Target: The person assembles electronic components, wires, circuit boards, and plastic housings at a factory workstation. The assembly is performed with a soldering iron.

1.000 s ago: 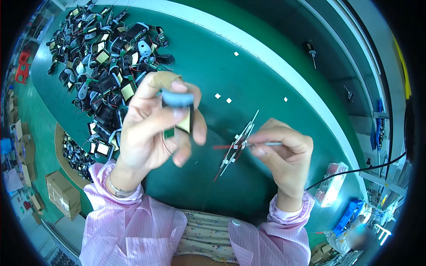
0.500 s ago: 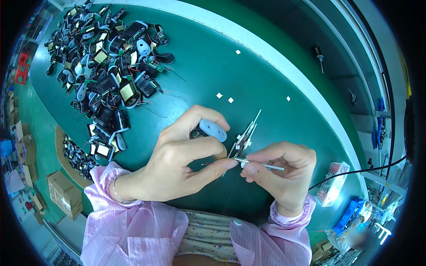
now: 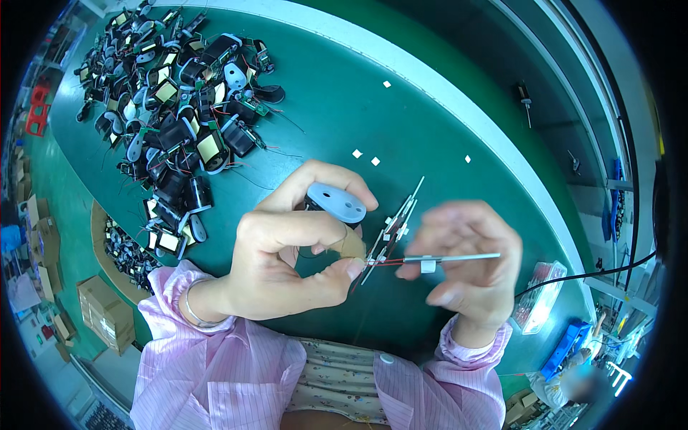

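Note:
My left hand (image 3: 287, 261) holds a small black device with a grey oval end cap (image 3: 337, 203) in its curled fingers. Its thumb and forefinger pinch thin red wires (image 3: 390, 263). These wires run right to a slim whitish strip (image 3: 466, 256) with a small white tab beneath it. Level and off the table, the strip crosses in front of my right hand (image 3: 487, 283), whose thumb and blurred fingers are spread. Beyond my hands lie several similar thin strips (image 3: 393, 228) with white tabs on the table.
A large heap of black devices (image 3: 175, 132) with grey caps, wires and green boards covers the green table (image 3: 322, 93) at the far left. Small white squares (image 3: 375, 161) lie farther back. At right are a clear box (image 3: 541, 297) and a black cable (image 3: 573, 278).
My right hand has let go of the strip and opened, shifting slightly right. The strip has moved right and now lies level. The grey cap has turned in my left hand.

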Demonstrator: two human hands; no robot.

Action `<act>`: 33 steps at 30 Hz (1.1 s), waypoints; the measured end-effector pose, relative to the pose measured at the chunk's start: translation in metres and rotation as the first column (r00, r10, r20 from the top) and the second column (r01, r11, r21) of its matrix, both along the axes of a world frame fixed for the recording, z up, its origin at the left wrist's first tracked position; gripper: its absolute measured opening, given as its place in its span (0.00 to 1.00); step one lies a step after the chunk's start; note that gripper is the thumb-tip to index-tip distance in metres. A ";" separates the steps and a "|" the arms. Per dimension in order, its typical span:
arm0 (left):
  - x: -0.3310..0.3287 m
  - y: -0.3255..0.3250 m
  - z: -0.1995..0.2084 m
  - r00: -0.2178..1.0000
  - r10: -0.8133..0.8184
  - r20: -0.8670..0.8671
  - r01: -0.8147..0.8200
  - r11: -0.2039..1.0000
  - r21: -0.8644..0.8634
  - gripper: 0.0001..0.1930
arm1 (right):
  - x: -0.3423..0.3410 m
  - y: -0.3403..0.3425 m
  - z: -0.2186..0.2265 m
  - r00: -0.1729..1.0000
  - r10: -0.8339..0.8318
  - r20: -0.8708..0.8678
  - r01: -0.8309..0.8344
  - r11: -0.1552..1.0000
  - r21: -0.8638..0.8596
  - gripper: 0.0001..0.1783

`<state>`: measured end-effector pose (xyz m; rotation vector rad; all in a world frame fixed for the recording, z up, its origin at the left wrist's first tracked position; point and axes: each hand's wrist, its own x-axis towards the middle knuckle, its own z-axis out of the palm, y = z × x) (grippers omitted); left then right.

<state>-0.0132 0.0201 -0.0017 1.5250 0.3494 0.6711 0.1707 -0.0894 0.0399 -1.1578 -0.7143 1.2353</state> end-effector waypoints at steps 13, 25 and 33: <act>0.003 -0.005 0.009 0.998 0.057 0.027 -0.059 0.994 0.092 0.13 | -0.006 -0.005 -0.016 0.923 -0.063 0.380 0.011 0.990 0.138 0.07; 0.012 -0.011 0.001 0.969 0.180 0.170 -0.242 0.835 0.493 0.21 | -0.008 0.003 -0.004 0.922 -0.105 0.372 0.005 0.965 0.260 0.08; 0.012 -0.012 -0.003 0.965 0.179 0.191 -0.256 0.804 0.537 0.20 | -0.016 0.003 0.008 0.828 -0.107 0.550 0.017 0.986 0.166 0.06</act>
